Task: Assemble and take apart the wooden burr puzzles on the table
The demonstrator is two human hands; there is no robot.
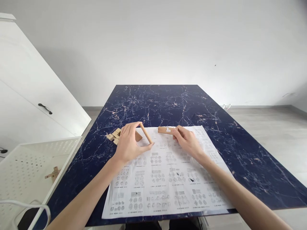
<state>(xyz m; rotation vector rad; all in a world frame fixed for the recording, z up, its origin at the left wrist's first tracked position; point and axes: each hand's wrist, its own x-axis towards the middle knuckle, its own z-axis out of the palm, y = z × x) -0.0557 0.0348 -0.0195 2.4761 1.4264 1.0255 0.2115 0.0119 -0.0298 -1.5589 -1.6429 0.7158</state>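
Observation:
My left hand [128, 142] pinches a narrow wooden strip [145, 133] lengthwise between thumb and forefinger, above the top of the printed sheet [157, 182]. Behind that strip, a browner flat wooden piece [138, 136] shows through the gap of the hand; whether the two are joined I cannot tell. Beside the left knuckles lie several pale wooden puzzle pieces [110, 137], partly covered by the hand. In my right hand [187, 139], the fingers close on the right end of a flat wooden bar [163, 130] that carries a white mark. The bar points left, towards the strip.
The paper with rows of small diagrams lies on a dark blue marble-patterned table [165, 102]. At the left stands a white perforated basket [26, 159] with a notched wooden piece [53, 173] and a white cable [35, 206]. A white cabinet [31, 76] is behind it.

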